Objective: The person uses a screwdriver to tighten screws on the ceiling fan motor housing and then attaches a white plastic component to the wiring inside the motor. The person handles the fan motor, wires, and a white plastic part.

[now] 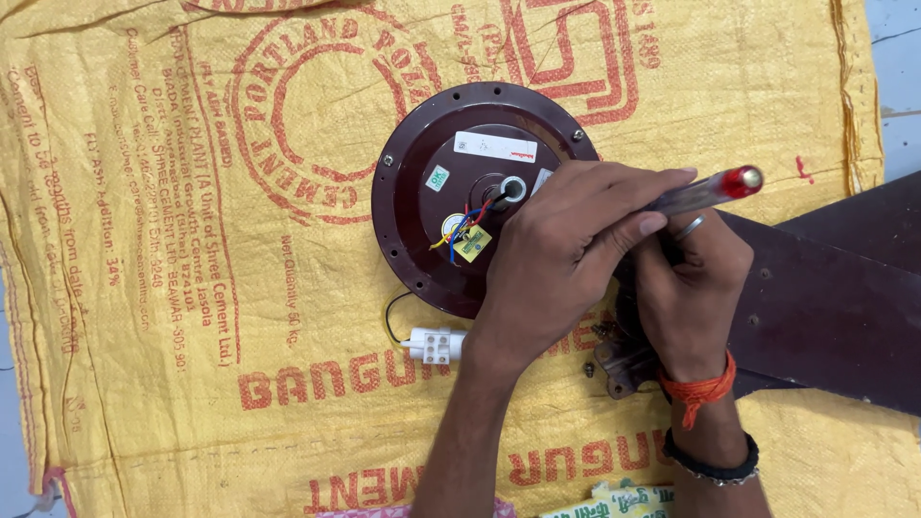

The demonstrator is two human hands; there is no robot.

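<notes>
A round dark maroon fan motor [451,144] lies flat on a yellow woven sack [144,240]. Coloured wires [462,228] come out of its centre hole. My left hand [556,259] reaches over the motor's right edge, shut on a screwdriver [715,189] with a clear handle and a red end cap. My right hand [691,297], with a ring and an orange wrist thread, lies just under it, on the inner end of a dark fan blade [825,307]. Its fingertips are hidden by my left hand.
A white wire connector [436,345] on a black lead lies below the motor. A metal blade bracket [619,369] and a small loose screw [588,369] sit beside my right wrist. Pale floor [897,77] shows past the sack's right edge.
</notes>
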